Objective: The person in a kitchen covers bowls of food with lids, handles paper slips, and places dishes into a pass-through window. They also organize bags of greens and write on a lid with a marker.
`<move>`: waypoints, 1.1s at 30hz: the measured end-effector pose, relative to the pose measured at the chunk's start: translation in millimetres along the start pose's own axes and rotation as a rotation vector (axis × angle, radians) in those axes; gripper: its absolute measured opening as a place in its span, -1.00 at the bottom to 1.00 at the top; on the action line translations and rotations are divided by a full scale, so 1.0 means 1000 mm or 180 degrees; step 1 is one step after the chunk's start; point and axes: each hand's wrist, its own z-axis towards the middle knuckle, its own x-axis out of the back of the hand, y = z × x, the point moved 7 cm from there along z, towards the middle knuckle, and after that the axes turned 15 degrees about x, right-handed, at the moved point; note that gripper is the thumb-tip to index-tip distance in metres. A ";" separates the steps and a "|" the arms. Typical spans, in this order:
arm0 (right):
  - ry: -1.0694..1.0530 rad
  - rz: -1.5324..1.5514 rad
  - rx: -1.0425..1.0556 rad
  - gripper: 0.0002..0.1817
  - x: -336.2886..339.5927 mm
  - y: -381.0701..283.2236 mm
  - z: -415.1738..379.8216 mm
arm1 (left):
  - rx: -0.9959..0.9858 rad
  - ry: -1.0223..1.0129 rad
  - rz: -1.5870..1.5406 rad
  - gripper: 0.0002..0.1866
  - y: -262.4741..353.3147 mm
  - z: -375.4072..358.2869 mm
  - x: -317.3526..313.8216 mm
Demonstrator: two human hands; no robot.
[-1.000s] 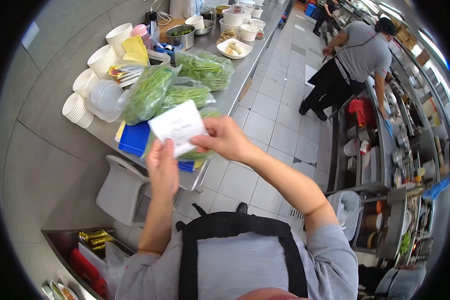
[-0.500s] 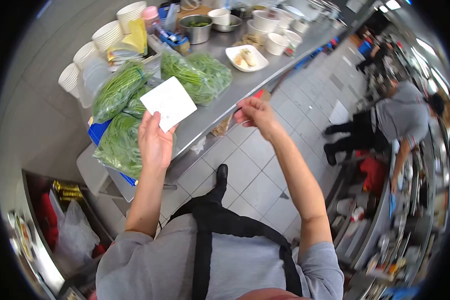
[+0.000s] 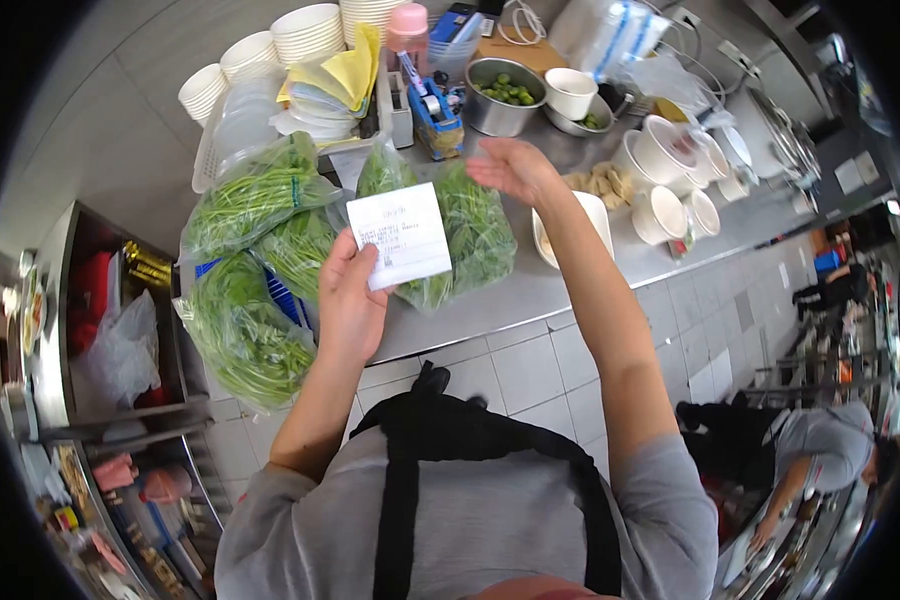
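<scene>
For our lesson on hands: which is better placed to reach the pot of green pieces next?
Probably the right hand: it looks empty and nearer the pot; the left hand holds the paper slip.

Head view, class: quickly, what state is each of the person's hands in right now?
Left hand: closed on a slip of paper.
Right hand: loosely open, with nothing to be seen in it.

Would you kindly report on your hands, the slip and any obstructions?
Left hand holding paper slip. Right hand open, above counter. Bagged greens on counter, partly behind slip.
</scene>
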 end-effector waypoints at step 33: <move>-0.1503 -0.0400 0.0181 -0.82 -0.018 -0.040 -0.078 | -0.0063 0.0720 0.0474 -0.65 -0.085 0.018 -0.035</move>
